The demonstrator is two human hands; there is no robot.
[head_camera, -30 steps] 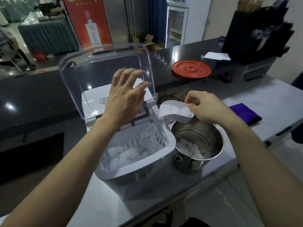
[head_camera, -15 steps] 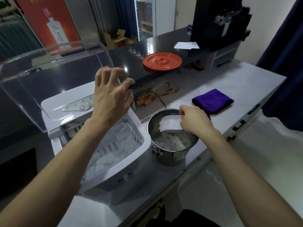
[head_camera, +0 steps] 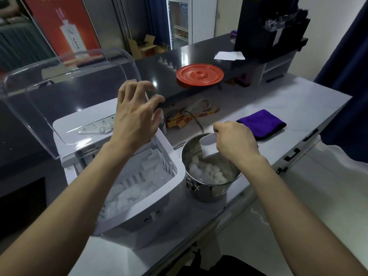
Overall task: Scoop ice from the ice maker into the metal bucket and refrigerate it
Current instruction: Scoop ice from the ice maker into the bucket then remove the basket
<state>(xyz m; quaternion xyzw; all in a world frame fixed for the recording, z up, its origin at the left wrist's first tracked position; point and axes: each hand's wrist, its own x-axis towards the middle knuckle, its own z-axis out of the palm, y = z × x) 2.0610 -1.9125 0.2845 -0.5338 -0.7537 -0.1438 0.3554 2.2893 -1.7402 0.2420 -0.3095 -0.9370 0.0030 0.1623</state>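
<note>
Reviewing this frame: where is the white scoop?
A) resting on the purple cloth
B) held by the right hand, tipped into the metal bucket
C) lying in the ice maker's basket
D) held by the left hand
B: the right hand grips the white scoop, angled down inside the metal bucket above the ice.

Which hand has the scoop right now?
The right hand, gripping the white scoop inside the metal bucket; the left hand hovers empty, fingers spread, above the ice maker.
</note>
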